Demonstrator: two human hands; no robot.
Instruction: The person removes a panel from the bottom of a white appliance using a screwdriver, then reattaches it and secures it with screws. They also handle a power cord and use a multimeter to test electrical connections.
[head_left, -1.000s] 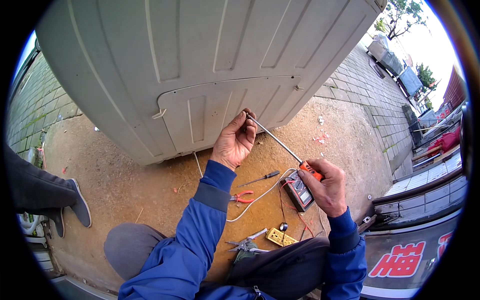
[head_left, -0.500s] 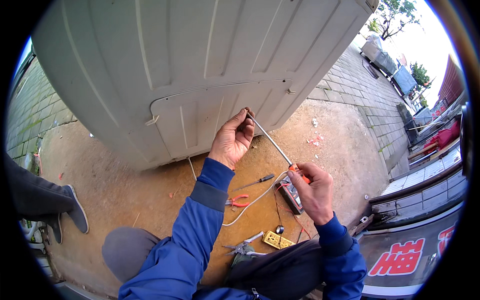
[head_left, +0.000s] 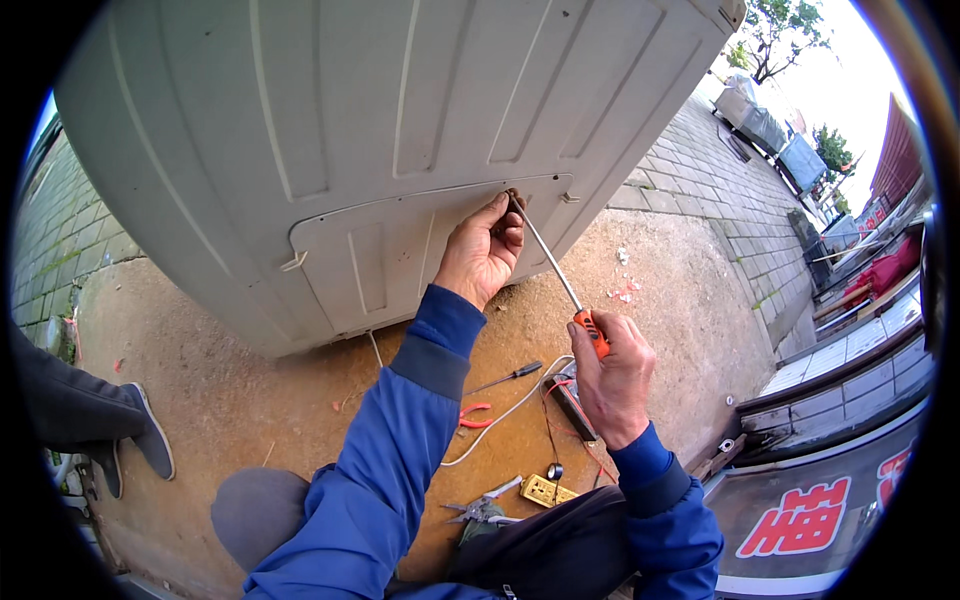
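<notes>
By the big grey ribbed metal box point(head_left: 370, 130), the right hand point(head_left: 618, 385) grips a long steel screwdriver point(head_left: 560, 278) by its orange-and-black handle point(head_left: 592, 333). The left hand point(head_left: 485, 245) pinches near its tip, probably keeping it steady.

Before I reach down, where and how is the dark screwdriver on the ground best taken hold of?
Probably by its thick handle, from above and the right, closing across its width: it lies flat, handle end toward the right, thin shaft pointing left.
</notes>
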